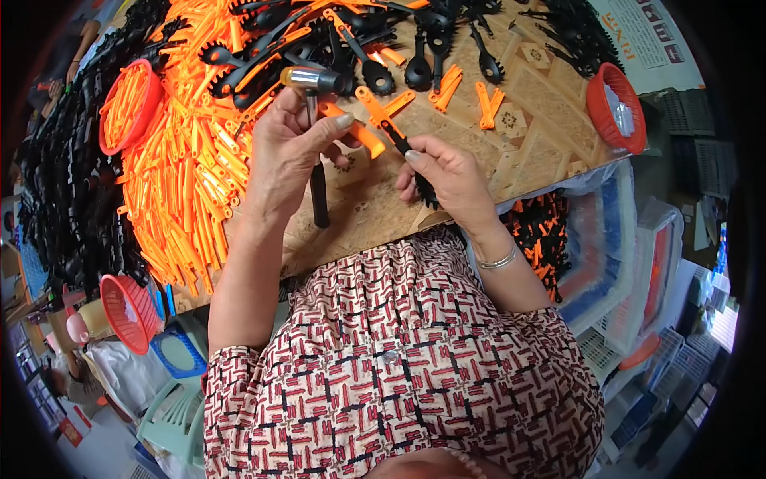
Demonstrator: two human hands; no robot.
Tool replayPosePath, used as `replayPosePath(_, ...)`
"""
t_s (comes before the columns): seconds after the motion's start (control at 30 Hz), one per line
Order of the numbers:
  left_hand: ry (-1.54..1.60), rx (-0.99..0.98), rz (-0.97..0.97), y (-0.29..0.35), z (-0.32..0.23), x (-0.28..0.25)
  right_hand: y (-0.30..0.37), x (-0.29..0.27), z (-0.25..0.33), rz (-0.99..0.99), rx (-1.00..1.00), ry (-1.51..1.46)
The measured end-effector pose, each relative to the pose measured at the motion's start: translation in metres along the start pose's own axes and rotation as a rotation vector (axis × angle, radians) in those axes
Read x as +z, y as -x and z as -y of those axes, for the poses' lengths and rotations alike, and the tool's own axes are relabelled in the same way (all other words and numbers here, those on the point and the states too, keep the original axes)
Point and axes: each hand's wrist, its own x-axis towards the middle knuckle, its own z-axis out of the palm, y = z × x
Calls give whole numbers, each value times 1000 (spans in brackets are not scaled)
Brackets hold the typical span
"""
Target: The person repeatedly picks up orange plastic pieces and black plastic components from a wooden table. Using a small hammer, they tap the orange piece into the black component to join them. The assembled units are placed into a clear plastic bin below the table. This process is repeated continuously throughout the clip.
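Note:
My left hand (291, 148) is closed around a hammer (319, 195) whose metal-and-black head points up and whose black handle hangs down. Between thumb and fingers the same hand also pinches an orange plastic handle piece (363, 137). In my right hand (447, 172) is a black pasta server (425, 190), its toothed end down, with an orange piece (373, 104) at its upper end. The two orange pieces are close together in front of me; whether they touch I cannot tell. My fingers partly hide the pasta server.
A large heap of orange handle pieces (175, 191) covers the table's left side, with black parts (72, 160) beyond. Several black pasta servers (419, 68) lie at the back. Red baskets (618, 108) stand at the edges. Below the table's right edge is a container of finished-looking orange-black pieces (542, 231).

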Motion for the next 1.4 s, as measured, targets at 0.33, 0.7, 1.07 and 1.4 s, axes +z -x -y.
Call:
replayPosePath(0.33,-195,54,-79,4,-2,2,-1,9,-4,-42,-73,64)
replayPosePath(0.7,-276,135,-146,-33,12,6,11,-14,-2,-399,-279,-12)
replayPosePath(1.07,-1134,151,-274,36,-3,-73,1,7,-11,-210,-205,90)
replayPosePath(1.4,-697,40,-518,56,5,-75,1,25,-9,3,74,396)
